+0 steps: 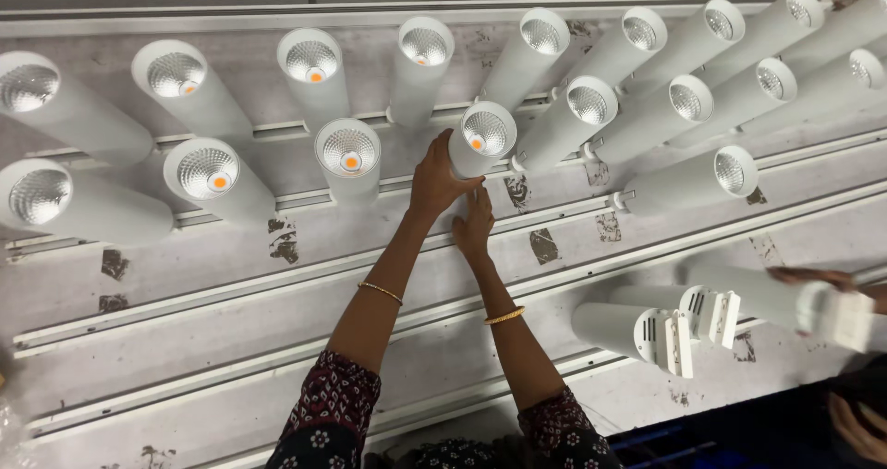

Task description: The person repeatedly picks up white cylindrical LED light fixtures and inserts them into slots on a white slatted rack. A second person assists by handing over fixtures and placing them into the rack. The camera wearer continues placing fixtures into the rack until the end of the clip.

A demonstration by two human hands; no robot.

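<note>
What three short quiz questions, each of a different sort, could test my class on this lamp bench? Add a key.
1. True or false: both hands are on one white lamp.
2. Which hand grips that lamp higher up? A) left hand B) right hand
3. Fill in: each wrist bears a gold ______.

Key
1. True.
2. A; the right hand sits lower, by the lamp's base.
3. Bangle: one on the left wrist, one on the right.
</note>
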